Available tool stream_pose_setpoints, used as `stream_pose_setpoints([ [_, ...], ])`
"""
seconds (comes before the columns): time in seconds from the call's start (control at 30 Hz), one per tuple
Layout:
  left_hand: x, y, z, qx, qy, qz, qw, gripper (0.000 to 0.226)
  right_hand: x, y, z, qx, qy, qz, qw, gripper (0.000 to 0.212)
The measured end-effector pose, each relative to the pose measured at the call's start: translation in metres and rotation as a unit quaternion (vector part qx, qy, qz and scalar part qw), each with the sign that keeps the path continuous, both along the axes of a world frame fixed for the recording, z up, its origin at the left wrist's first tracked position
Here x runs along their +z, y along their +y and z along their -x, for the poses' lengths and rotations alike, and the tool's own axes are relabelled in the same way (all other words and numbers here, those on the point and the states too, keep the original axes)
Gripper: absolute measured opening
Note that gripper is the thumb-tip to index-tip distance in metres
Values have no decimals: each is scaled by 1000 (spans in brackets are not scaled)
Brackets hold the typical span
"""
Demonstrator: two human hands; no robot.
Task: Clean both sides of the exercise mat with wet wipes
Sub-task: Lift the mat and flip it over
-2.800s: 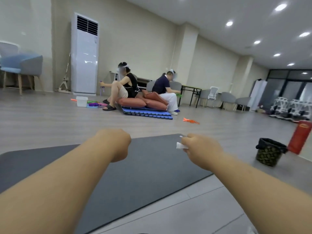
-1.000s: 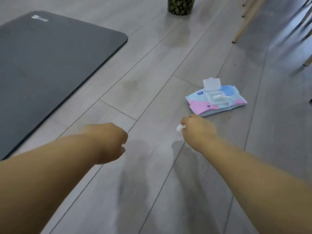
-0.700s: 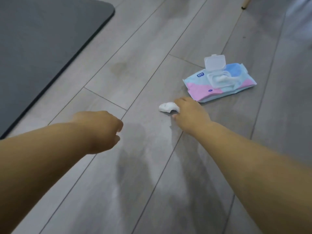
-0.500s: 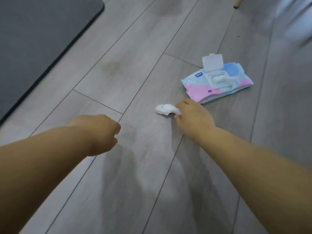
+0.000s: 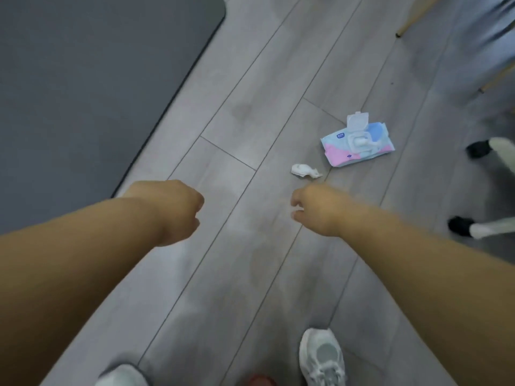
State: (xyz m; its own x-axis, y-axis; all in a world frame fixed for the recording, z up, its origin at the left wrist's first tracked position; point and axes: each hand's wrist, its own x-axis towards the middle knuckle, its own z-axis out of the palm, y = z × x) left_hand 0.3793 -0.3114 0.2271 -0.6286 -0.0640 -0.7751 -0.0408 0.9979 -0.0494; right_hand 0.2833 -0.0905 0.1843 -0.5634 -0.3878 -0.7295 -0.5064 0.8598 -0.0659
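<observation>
Head view, near to far.

- 6 o'clock, bottom edge: my two pale shoes on the grey plank floor. The left shoe is cut off by the frame. There is a reddish patch between them, too little showing to identify.
- Left grip, 11 o'clock of the shoes: fingers curled into a fist, back of the hand towards the camera. Nothing visible in it, but the palm side is hidden.
- Right grip: fingers loosely curled, thumb and forefinger apart, nothing held.
- Crumpled wipe, 12 o'clock of the right grip and near it, lying free on the floor. Judged spent and set aside next to the supply.
- Wipes pack, 1 o'clock of the wipe, just beside it. The lid is flipped up and a sheet shows at the opening, ready for a one-handed pull.
- Exercise mat, 10 to 11 o'clock, flat on the floor and well apart from the pack. Its left and far parts are cut off. I cannot tell which side is up or whether it is clean.
- 2 to 3 o'clock: blurred black-and-white shapes, not identifiable.
</observation>
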Motion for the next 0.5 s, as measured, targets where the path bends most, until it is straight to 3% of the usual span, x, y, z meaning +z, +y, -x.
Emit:
stream_pose_setpoints([
  [0.13,105,-41,-26,47,1,-34,998,33,103,-47,-19,-11,-21,17,1000,32],
  [0.3,218,-96,-59,94,-20,-55,994,37,215,-97,-51,-103,-34,96,989,29],
  [0.5,276,-133,-56,105,-29,-23,994,35,273,-134,-44,-175,-35,140,974,30],
])
